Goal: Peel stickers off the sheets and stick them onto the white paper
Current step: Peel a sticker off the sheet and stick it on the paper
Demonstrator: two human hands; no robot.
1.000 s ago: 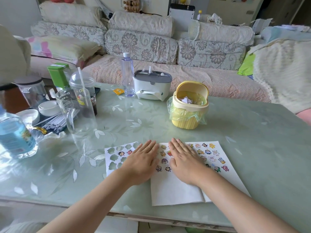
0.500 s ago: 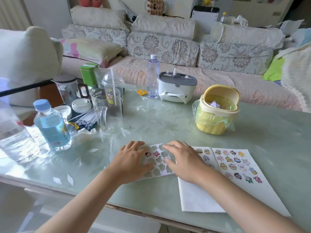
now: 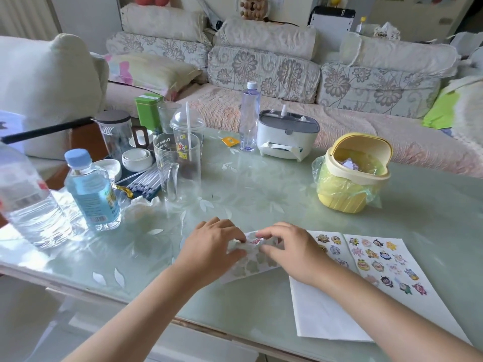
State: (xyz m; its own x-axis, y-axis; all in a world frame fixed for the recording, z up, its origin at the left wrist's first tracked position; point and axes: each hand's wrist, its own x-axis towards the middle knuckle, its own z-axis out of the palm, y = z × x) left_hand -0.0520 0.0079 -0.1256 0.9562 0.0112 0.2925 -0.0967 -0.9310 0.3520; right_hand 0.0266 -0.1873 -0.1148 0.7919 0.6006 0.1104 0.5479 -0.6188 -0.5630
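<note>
While the nearly emptied sticker sheet (image 3: pixel 248 267) is pinched by the left hand (image 3: pixel 211 249) and right hand (image 3: pixel 290 253), both grips closed on it just left of the white paper (image 3: pixel 326 317), peeling is judged underway; next, a pink sticker (image 3: pixel 254 241) must be lifted and carried right.

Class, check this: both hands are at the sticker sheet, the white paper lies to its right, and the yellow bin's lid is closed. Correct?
Not quite: the head view shows the yellow bin with its lid flipped open. The rest stands: the left hand and right hand are at the sticker sheet, with the white paper to its right.
</note>
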